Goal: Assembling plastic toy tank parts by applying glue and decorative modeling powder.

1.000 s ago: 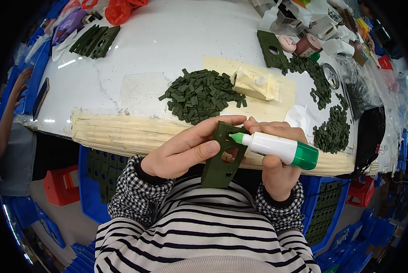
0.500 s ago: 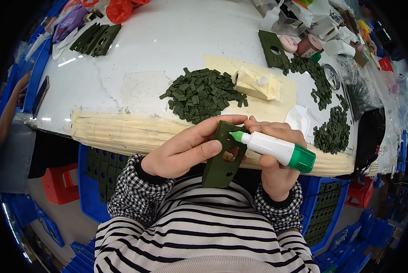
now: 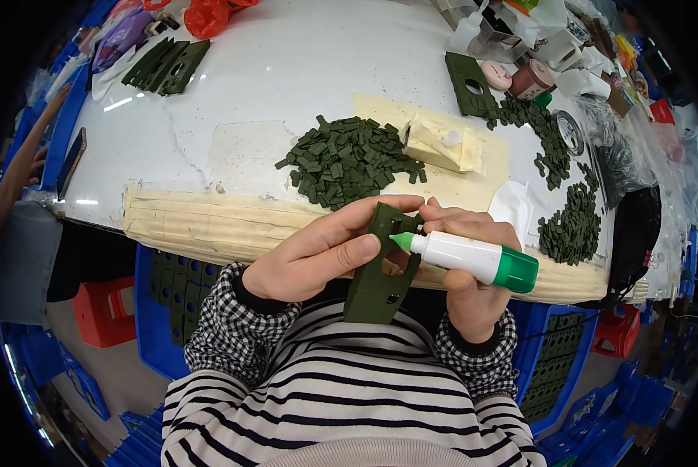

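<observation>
My left hand [image 3: 318, 261] grips the upper part of a dark green flat panel [image 3: 372, 289], thumb on its face and fingers behind. The panel tilts upright in front of my striped top and has a large round hole and smaller openings. In my right hand [image 3: 477, 300] lies a white glue bottle [image 3: 462, 255] with a green base and a green pointed nozzle. Its nozzle tip is at the panel's face, just above the round hole; whether it touches I cannot tell. Beyond my hands, a heap of small dark green pieces [image 3: 349, 159] lies on the table.
A taped block [image 3: 442, 146] stands right of the heap. More small pieces [image 3: 571, 226] and a panel [image 3: 470, 84] lie at the right; several panels [image 3: 167, 67] lie far left. Blue bins [image 3: 148, 311] of panels flank me below the padded table edge [image 3: 201, 222]. Another person's arm [image 3: 23, 167] shows at left.
The glue nozzle has moved slightly down the panel's face, toward the round hole. The panel has shifted a little in my left hand's grip. At far left, the other person's arm has moved.
</observation>
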`<state>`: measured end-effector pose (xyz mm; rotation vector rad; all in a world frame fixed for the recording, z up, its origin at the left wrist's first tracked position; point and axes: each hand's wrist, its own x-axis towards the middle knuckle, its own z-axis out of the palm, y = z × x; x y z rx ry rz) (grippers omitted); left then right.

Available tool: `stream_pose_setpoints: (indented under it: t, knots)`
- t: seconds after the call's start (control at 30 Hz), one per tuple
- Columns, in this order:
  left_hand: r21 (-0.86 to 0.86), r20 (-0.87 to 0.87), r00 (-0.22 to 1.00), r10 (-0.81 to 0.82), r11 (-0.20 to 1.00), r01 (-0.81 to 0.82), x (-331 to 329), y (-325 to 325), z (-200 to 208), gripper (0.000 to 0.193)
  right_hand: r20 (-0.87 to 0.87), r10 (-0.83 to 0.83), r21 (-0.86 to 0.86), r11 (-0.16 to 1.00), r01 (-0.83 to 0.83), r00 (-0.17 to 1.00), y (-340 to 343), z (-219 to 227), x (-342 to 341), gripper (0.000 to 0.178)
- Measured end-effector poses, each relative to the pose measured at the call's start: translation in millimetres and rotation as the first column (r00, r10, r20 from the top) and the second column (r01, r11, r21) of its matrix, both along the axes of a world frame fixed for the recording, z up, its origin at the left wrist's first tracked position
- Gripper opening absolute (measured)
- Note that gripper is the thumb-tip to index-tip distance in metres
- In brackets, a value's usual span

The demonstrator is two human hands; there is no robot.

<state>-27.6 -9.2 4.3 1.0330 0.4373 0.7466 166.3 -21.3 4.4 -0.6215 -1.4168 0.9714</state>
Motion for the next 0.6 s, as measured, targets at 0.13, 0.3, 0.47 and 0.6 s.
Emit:
stream_pose_setpoints:
  t: [0.13, 0.3, 0.47, 0.6]
  knots:
    - [-0.010, -0.019, 1.000, 0.001, 1.000, -0.001, -0.4, -0.6, 2.1, 0.058, 0.062, -0.017, 0.007, 1.000, 0.016, 0.998, 0.3, 0.6, 1.4, 0.047]
    - [-0.006, -0.019, 1.000, 0.000, 1.000, 0.000, -1.1, -0.8, 2.3, 0.058, 0.015, -0.022, -0.024, 0.999, 0.022, 1.000, -0.9, 1.0, -0.9, 0.047]
    - [-0.004, -0.011, 1.000, -0.001, 1.000, 0.001, -1.0, -0.7, 1.9, 0.059, 0.020, -0.020, -0.014, 1.000, 0.021, 1.000, -0.6, 0.4, -0.6, 0.047]
    - [-0.001, -0.008, 1.000, -0.002, 1.000, 0.002, -0.5, -0.4, 1.9, 0.059, 0.038, -0.029, 0.000, 1.000, 0.029, 0.999, -0.5, 1.5, -0.2, 0.046]
